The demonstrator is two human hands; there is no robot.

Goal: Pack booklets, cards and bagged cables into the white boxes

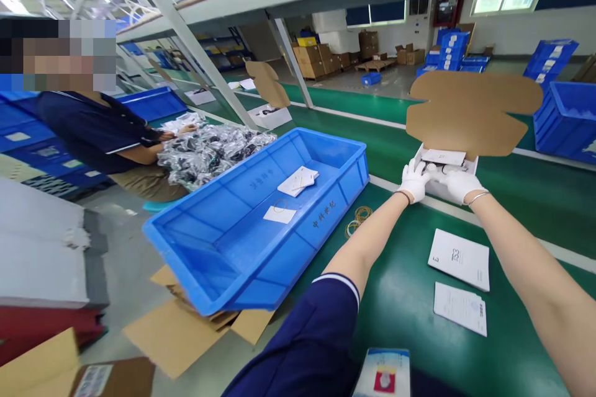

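Observation:
Both my arms reach forward over a green conveyor belt (400, 298). My left hand (413, 181) and my right hand (459, 183), both in white gloves, grip the near edge of a small white box (447, 169) with its brown cardboard lid (470, 113) flipped open. A white leaflet (443, 156) lies inside the box. My fingers press on white contents at the box's front; what they are is hidden.
A large blue bin (261, 217) holding a few paper slips sits left of my arms. Rubber bands (357, 218) and two leaflets (460, 258) lie on the belt. A seated co-worker (100, 136) handles bagged parts (209, 150) at the left. Another open box (270, 113) stands farther up the belt.

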